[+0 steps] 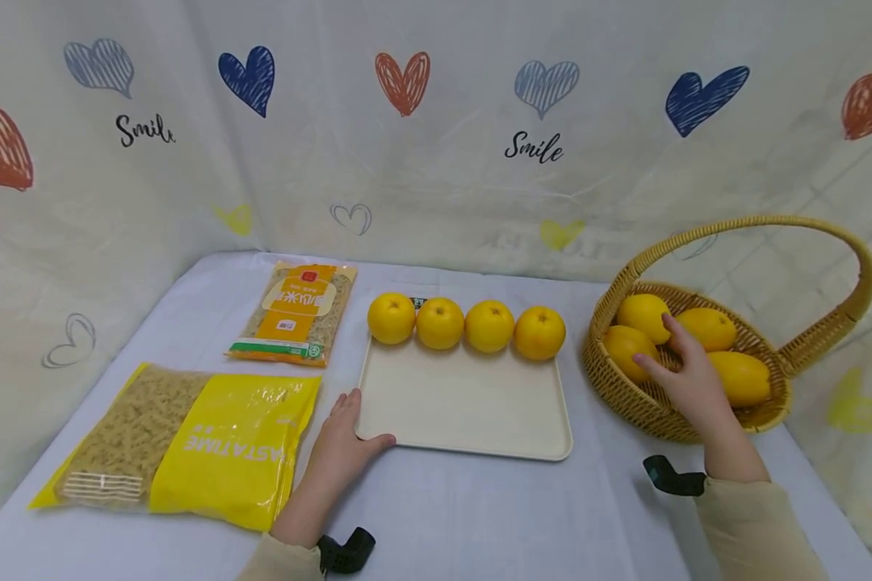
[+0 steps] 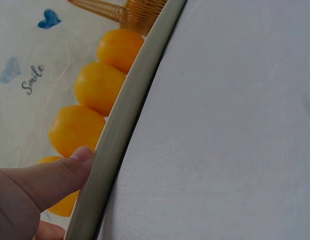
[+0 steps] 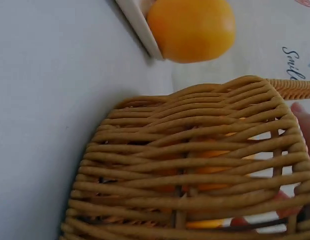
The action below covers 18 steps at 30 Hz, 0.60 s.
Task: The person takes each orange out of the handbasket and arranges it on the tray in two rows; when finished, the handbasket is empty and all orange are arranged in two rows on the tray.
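Observation:
My left hand (image 1: 341, 448) rests at the near left corner of a cream tray (image 1: 465, 407), its thumb (image 2: 65, 172) lying over the rim with the fingers along the left side. Several oranges (image 1: 488, 326) form a row across the tray's far edge. On the right, my right hand (image 1: 698, 391) reaches into a wicker basket (image 1: 618, 399). Its thumb and fingertips are spread by two round yellow-orange fruits (image 1: 643, 317) in the basket's left part. Elongated yellow fruits (image 1: 739, 378) lie on its other side. In the right wrist view the basket's wall (image 3: 185, 165) mostly hides this hand.
At the left lies a yellow pasta bag (image 1: 232, 448), with a smaller orange-labelled bag of grain (image 1: 291, 315) behind it. The basket's tall handle (image 1: 756, 221) arches over the right side. A white cloth covers the table, and a heart-printed curtain (image 1: 450, 186) hangs behind.

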{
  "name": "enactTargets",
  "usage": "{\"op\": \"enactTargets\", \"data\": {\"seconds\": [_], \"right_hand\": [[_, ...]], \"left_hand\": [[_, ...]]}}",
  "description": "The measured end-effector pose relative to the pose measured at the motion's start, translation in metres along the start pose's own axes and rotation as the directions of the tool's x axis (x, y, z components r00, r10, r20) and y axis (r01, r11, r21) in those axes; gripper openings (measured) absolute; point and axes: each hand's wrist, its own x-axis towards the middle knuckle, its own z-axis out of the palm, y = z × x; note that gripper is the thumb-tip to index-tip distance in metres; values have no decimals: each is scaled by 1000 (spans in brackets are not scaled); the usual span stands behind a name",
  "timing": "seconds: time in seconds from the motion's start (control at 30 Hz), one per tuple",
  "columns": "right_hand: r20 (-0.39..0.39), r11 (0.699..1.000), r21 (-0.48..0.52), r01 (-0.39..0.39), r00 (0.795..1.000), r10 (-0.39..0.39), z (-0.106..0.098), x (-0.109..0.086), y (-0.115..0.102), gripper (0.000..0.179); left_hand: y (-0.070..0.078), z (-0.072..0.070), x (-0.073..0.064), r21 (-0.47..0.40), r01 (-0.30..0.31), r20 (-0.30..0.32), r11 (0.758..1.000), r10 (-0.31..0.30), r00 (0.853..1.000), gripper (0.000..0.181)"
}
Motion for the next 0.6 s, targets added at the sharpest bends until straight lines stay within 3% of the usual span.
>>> {"op": "enactTargets", "data": {"seconds": [0.3, 0.6], "right_hand": [[91, 993, -121, -19, 995, 30, -1, 16, 7, 85], [151, 983, -184, -4, 988, 32, 3, 16, 9, 89]], "left_hand": [[2, 0, 0, 3, -5, -6, 1000, 5, 1000, 96], [2, 0, -2, 9, -8, -1, 1000, 8, 1000, 95]]}}
